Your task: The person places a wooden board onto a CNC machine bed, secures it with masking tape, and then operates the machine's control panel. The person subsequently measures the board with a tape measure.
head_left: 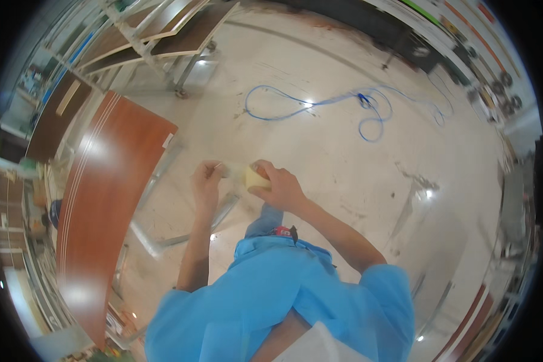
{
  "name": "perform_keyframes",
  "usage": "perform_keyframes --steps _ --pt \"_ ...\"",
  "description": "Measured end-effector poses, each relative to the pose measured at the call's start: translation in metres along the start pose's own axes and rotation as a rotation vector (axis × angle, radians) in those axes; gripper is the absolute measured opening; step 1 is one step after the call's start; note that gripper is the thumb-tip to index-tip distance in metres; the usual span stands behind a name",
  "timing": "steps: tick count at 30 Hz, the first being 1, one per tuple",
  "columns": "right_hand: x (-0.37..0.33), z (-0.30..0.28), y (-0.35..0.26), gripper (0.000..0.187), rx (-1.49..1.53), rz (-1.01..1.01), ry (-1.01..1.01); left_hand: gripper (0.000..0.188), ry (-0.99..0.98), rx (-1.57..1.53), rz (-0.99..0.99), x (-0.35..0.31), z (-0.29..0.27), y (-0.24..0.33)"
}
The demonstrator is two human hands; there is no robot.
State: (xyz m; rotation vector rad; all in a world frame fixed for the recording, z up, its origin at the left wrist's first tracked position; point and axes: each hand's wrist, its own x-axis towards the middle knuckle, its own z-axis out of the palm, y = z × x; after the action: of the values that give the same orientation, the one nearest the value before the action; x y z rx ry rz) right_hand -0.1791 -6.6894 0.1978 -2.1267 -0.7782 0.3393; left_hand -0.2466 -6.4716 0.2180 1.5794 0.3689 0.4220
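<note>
A roll of yellowish tape [257, 179] sits in my right hand [282, 188], with the fingers wrapped round its far side and the thumb below. To its left, my left hand [207, 179] is pinched closed at about the same height. A faint see-through strip [234, 171] spans the space between the two hands, and its left end meets my left fingertips. Both hands are in front of my body, over the floor. A long reddish-brown wood panel [105, 175] with pale lines lies left of my left hand, apart from it.
Metal stand legs [157, 246] show on the floor by the panel. A wheeled rack [142, 45] holding dark boards stands at the far left. A blue hose [283, 114] lies looped on the pale floor [338, 175] ahead. Machinery [404, 39] lines the far right.
</note>
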Motion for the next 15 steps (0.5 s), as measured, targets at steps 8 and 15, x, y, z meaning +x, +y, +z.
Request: perform_keyframes --steps 8,15 --pt "0.264 -0.107 0.149 0.076 0.2 0.339 0.176 0.008 -0.198 0.057 -0.095 0.32 0.155 -0.02" --pt "0.457 -0.223 0.259 0.072 0.273 0.429 0.398 0.008 -0.608 0.214 0.105 0.57 0.3 -0.005"
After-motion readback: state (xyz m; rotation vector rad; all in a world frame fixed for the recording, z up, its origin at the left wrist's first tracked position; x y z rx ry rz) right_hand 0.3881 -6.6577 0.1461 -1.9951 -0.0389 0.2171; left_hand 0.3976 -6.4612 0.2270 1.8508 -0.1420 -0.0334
